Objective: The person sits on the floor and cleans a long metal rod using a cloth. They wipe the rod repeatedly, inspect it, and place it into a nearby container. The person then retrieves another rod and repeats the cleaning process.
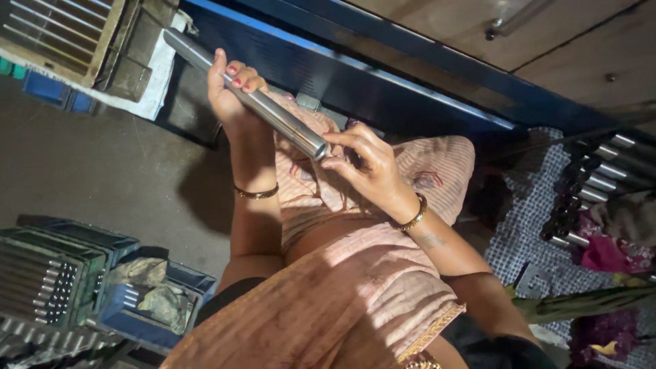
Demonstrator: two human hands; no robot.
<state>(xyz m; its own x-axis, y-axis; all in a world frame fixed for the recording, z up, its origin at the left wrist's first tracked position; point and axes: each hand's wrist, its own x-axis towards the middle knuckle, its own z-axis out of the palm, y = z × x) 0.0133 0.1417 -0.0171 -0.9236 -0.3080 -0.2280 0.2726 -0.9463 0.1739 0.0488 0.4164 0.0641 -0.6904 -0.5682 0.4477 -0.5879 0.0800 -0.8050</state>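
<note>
Here, in the head view, we see a polished steel rod (249,98) running from the upper left of the frame down toward the centre. The left hand (231,92) is wrapped around its middle, fingers curled over the top and closed on it. The right hand (362,164) sits at the rod's lower end, thumb and fingertips pinched lightly about the cut face, the other fingers loosely bent; whether it bears any load we cannot tell. Both wrists carry bangles (257,194).

We judge the rod to be solid, stiff and fairly heavy for its thickness, and its bright, smooth skin looks slippery, perhaps oily. A full wrap near the middle, where the left hand has it, seems the sound hold; a fingertip pinch at the end would steer it but hardly carry it.

Below the rod lies a pink cloth (355,273) across the lap. At the right edge more rods (601,174) lie in a row on a checked cloth (533,225). At lower left a crate (48,273) holds rods end-on, and a blue beam (355,75) crosses the top.
</note>
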